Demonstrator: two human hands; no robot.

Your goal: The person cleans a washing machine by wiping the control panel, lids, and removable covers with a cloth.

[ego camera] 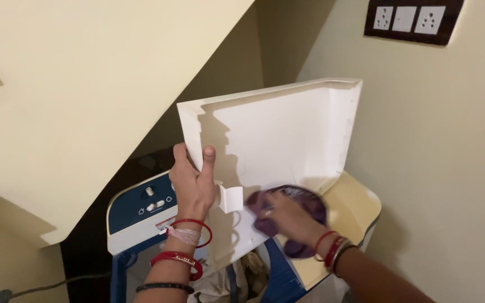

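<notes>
My left hand (193, 182) grips the left edge of a raised white plastic lid (276, 132), thumb on its inner face, holding it upright. My right hand (287, 219) presses a purple cloth (310, 206) against the lower inside of the lid, next to a small white latch tab (230, 198). Red bangles are on both wrists. The lid belongs to a white and blue washing machine (141, 216), whose blue control panel with knobs sits just left of my left hand.
A cream slanted wall or stair underside (85, 84) hangs over the machine at the left. A dark switchboard with sockets (412, 19) is on the wall at top right. Clothes show inside the open tub (237, 278). A grey cable (40, 289) runs at bottom left.
</notes>
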